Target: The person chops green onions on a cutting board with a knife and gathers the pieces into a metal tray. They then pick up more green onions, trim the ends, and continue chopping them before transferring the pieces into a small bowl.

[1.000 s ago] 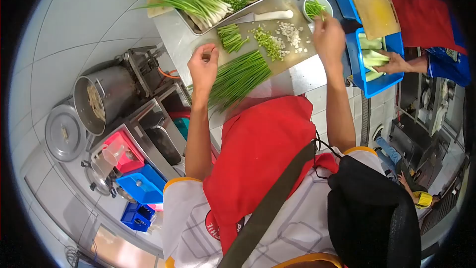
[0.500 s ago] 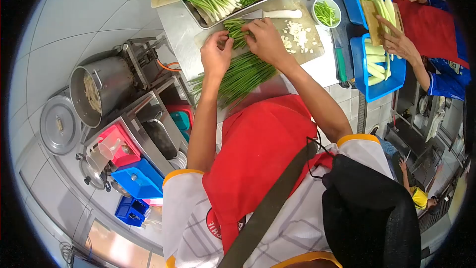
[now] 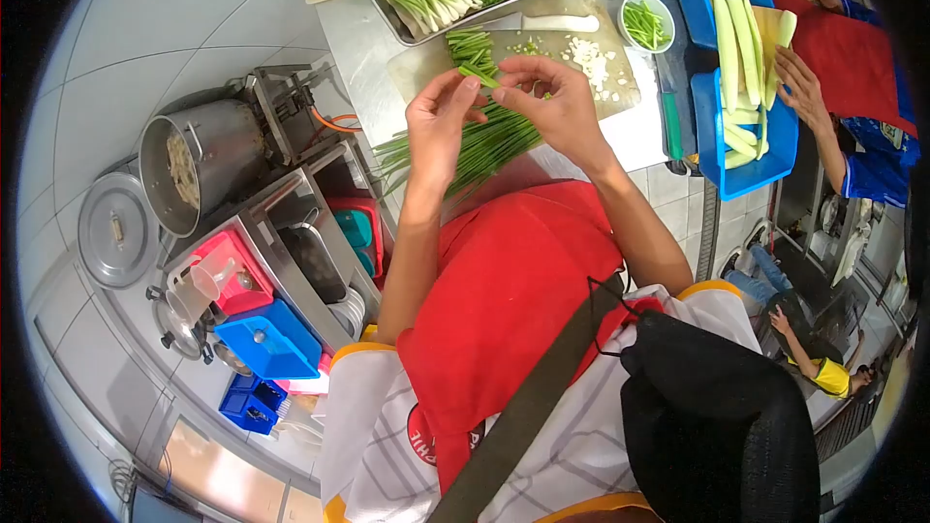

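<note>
Green stalk pieces [image 3: 479,76] pinched between the fingertips of left hand [image 3: 446,114] and right hand [image 3: 552,105], both hands partly curled.

Kinda busy around me tbh. Over on my left there's a big metal pot [image 3: 228,147] with its round lid [image 3: 114,232] nearby, then a pink tub [image 3: 254,300] with a clear pitcher [image 3: 207,277], a blue tub [image 3: 278,337] and a dark blue basket [image 3: 250,405]. On my right, a co-worker [image 3: 835,53] in a red apron has a hand on pale green strips [image 3: 742,39]. Someone in a yellow shirt [image 3: 831,378] is further back.
</note>
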Demonstrator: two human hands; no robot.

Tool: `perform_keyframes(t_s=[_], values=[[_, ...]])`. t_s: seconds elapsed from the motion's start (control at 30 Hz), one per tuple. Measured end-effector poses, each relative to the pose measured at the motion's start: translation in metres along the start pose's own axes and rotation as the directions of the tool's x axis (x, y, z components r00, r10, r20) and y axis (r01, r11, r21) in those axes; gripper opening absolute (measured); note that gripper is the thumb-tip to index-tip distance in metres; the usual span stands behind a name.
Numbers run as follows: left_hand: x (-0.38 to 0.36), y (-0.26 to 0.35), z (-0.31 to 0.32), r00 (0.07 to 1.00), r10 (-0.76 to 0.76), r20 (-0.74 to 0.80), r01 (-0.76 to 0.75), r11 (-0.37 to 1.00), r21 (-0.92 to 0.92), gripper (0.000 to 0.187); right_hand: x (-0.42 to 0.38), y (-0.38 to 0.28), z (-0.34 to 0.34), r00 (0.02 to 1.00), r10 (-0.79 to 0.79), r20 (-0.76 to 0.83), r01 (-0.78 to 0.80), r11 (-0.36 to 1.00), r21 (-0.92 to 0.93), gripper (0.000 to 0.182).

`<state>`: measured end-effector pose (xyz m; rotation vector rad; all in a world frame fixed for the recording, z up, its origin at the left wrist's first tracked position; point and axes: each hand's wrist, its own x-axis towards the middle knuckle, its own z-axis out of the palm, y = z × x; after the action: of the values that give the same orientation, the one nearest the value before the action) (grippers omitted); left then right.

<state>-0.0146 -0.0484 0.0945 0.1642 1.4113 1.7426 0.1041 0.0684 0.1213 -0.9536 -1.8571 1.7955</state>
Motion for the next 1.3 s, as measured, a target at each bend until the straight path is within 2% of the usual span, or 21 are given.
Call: perform_keyframes(t_s=[0.07,0.23,0.3,0.33,0.37,0.4,0.43,0.5,0.53,0.6,0.7,0.73,0.8,0.83,0.9,0.93,1.0,1.03,1.1,1.23,1.3], values=[[-0.002,0.004,0.005,1.000,0.018,0.023,-0.017,0.998,-0.058,0.020,-0.005,-0.006,-0.001,1.000,-0.007,0.003,0.007,1.000,-0.018,0.030],[-0.007,0.011,0.016,0.997,0.065,0.039,-0.064,0.997,-0.031,0.019,-0.010,-0.016,-0.001,1.000,0.000,-0.016,-0.001,0.996,-0.088,0.025],[-0.009,0.010,0.021,0.996,0.075,0.038,-0.073,0.997,-0.035,0.019,-0.010,-0.009,0.006,0.991,-0.082,-0.105,0.082,0.997,-0.010,0.020],[-0.009,0.008,0.024,0.998,0.066,0.016,-0.063,0.991,-0.119,0.019,-0.010,-0.008,0.012,0.991,-0.084,-0.106,0.083,0.996,-0.010,0.020],[-0.009,0.007,0.026,0.998,0.055,-0.005,-0.055,0.977,-0.204,0.020,-0.010,-0.007,0.018,0.980,-0.021,-0.197,0.040,0.994,0.097,0.019],[-0.008,0.006,0.026,0.998,0.058,-0.003,-0.058,0.977,-0.205,0.020,-0.010,-0.007,0.021,0.960,0.050,-0.277,0.008,0.979,0.206,0.017],[-0.007,0.006,0.025,0.999,0.046,-0.027,-0.052,0.966,-0.255,0.020,-0.008,-0.005,0.020,0.960,0.047,-0.276,0.011,0.979,0.204,0.017],[-0.007,0.008,0.023,0.998,0.034,-0.056,-0.049,0.951,-0.305,0.021,-0.004,-0.003,0.018,0.945,0.185,-0.268,-0.069,0.918,0.390,0.016],[-0.007,0.010,0.021,0.999,0.041,-0.027,-0.047,0.947,-0.318,0.022,-0.004,-0.005,0.017,0.947,0.185,-0.263,-0.071,0.918,0.390,0.016],[-0.007,0.015,0.019,0.999,0.053,-0.004,-0.052,0.942,-0.332,0.024,-0.002,-0.011,0.012,0.952,0.051,-0.301,0.060,0.935,0.349,0.015],[-0.008,0.020,0.020,0.995,0.084,0.060,-0.058,0.935,-0.351,0.026,-0.001,-0.018,0.003,0.986,-0.038,-0.165,0.077,0.968,0.238,0.016],[-0.008,0.021,0.021,0.992,0.098,0.077,-0.066,0.939,-0.339,0.025,-0.001,-0.022,0.002,0.985,-0.038,-0.167,0.077,0.969,0.236,0.016],[-0.009,0.022,0.021,0.989,0.113,0.093,-0.076,0.942,-0.328,0.025,-0.005,-0.033,0.002,0.963,-0.238,-0.127,0.238,0.971,-0.009,0.017],[-0.009,0.021,0.022,0.988,0.133,0.085,-0.102,0.948,-0.303,0.024,-0.007,-0.038,0.001,0.963,-0.238,-0.126,0.239,0.971,-0.009,0.017],[-0.009,0.019,0.025,0.985,0.153,0.078,-0.125,0.952,-0.278,0.024,-0.011,-0.044,0.000,0.972,-0.229,-0.052,0.215,0.957,-0.196,0.019],[-0.009,0.017,0.028,0.983,0.165,0.083,-0.136,0.950,-0.281,0.023,-0.012,-0.041,0.000,0.972,-0.229,-0.053,0.215,0.957,-0.196,0.019],[-0.007,0.016,0.031,0.979,0.182,0.086,-0.152,0.947,-0.282,0.023,-0.012,-0.033,0.001,0.994,0.055,-0.089,-0.041,0.988,0.147,0.022],[-0.006,0.016,0.032,0.980,0.176,0.093,-0.144,0.949,-0.281,0.023,-0.012,-0.034,0.000,0.995,0.053,-0.090,-0.040,0.988,0.147,0.022],[-0.006,0.017,0.037,0.980,0.169,0.105,-0.134,0.950,-0.282,0.023,-0.014,-0.038,-0.001,0.968,0.241,-0.065,-0.184,0.865,0.468,0.023],[-0.003,0.019,0.054,0.974,0.182,0.136,-0.150,0.964,-0.217,0.026,-0.020,-0.032,-0.005,0.961,0.234,-0.146,-0.120,0.830,0.544,0.023],[-0.001,0.017,0.064,0.965,0.213,0.152,-0.185,0.966,-0.180,0.025,-0.023,-0.026,-0.010,0.952,0.095,-0.291,0.050,0.889,0.455,0.022]])
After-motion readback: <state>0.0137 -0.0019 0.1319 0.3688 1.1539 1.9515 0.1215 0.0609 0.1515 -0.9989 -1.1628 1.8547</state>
